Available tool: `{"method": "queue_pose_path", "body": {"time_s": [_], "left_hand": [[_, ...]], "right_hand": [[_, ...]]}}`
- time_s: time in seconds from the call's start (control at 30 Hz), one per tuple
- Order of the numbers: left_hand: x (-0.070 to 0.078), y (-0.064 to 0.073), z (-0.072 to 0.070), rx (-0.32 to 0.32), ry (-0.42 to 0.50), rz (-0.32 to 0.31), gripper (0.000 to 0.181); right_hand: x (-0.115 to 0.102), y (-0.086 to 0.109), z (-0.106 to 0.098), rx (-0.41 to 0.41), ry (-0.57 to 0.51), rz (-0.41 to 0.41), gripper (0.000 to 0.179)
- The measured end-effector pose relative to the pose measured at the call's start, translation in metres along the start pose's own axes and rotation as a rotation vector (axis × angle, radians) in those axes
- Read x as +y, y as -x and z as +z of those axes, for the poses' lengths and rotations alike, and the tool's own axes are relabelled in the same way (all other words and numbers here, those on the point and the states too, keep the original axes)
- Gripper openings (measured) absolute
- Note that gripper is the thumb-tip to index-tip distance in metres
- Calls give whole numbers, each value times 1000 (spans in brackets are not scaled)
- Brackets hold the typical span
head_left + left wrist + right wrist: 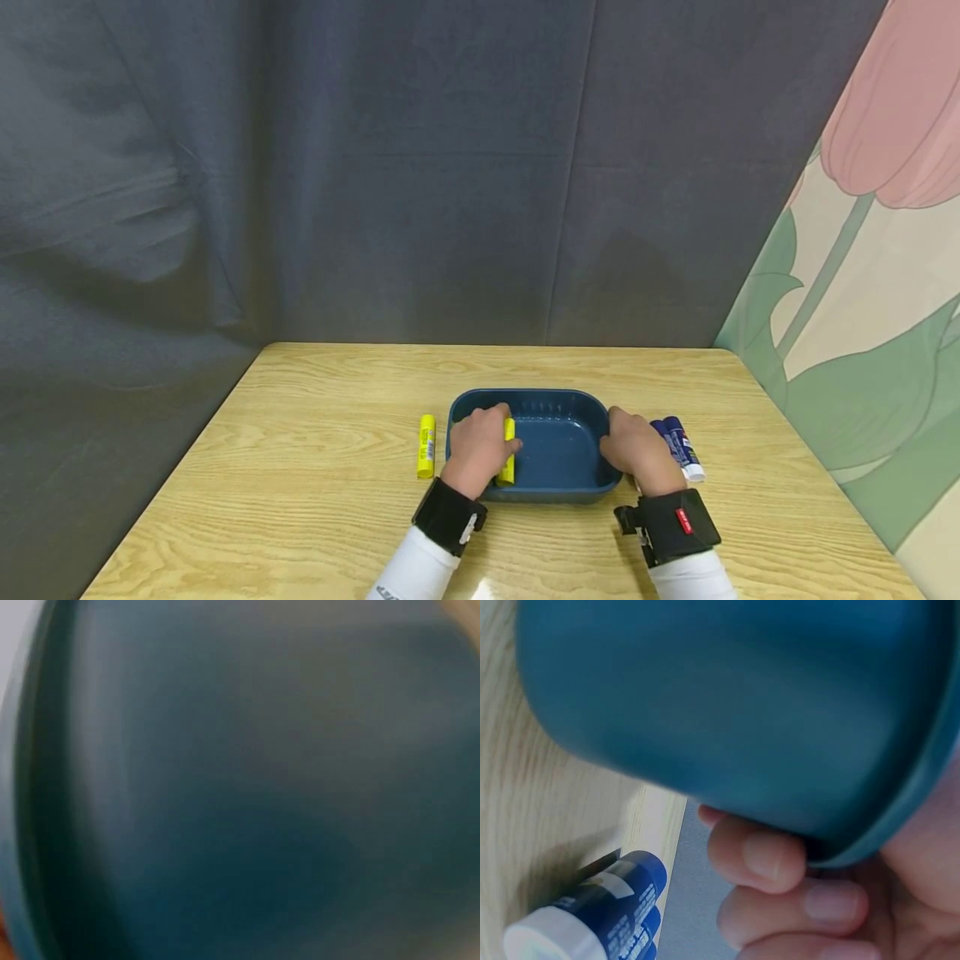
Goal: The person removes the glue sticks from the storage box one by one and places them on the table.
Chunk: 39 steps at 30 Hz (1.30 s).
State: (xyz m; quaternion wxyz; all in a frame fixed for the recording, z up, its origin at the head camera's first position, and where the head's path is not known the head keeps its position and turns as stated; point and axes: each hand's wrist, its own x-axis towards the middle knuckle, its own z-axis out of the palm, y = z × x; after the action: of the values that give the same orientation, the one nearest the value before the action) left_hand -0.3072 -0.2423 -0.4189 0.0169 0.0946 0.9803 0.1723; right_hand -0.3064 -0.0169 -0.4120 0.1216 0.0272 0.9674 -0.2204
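Observation:
A dark blue rectangular basin [558, 462] with rounded corners sits on the table. My left hand [480, 446] reaches over its left end, the thumb across a yellow glue stick [506, 473] held inside the basin. The left wrist view shows only the blurred basin wall [225, 787] and its rim; the stick is out of that view. My right hand [637, 446] grips the basin's right end. In the right wrist view, curled fingers [765, 855] press the outer wall below the rim.
Another yellow glue stick [426, 446] lies left of the basin. Dark blue glue sticks [678, 442] with white ends lie beside my right hand, partly hidden by it. A wooden table [315, 467] carries everything; a grey curtain [420, 208] hangs behind it.

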Motion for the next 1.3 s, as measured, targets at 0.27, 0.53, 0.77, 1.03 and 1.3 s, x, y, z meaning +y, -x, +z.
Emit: {"method": "queue_pose_path", "body": {"time_s": [0.27,0.53,0.77,1.03,1.3], "left_hand": [[-4,-1,-7,4,29,-13,48],[-8,3,-20,14,12,-2,46],[-11,7,-33,7,65,-12,45],[-20,7,-44,-5,117,-67,47],[-33,7,-55,19,140,-103,47]], "right_hand": [[-2,0,-1,-4,4,12,46],[-2,1,-1,-5,5,14,46],[-2,1,-1,-5,7,16,46],[-2,0,-1,-11,5,22,46],[-2,0,-1,-10,3,18,46]]}}
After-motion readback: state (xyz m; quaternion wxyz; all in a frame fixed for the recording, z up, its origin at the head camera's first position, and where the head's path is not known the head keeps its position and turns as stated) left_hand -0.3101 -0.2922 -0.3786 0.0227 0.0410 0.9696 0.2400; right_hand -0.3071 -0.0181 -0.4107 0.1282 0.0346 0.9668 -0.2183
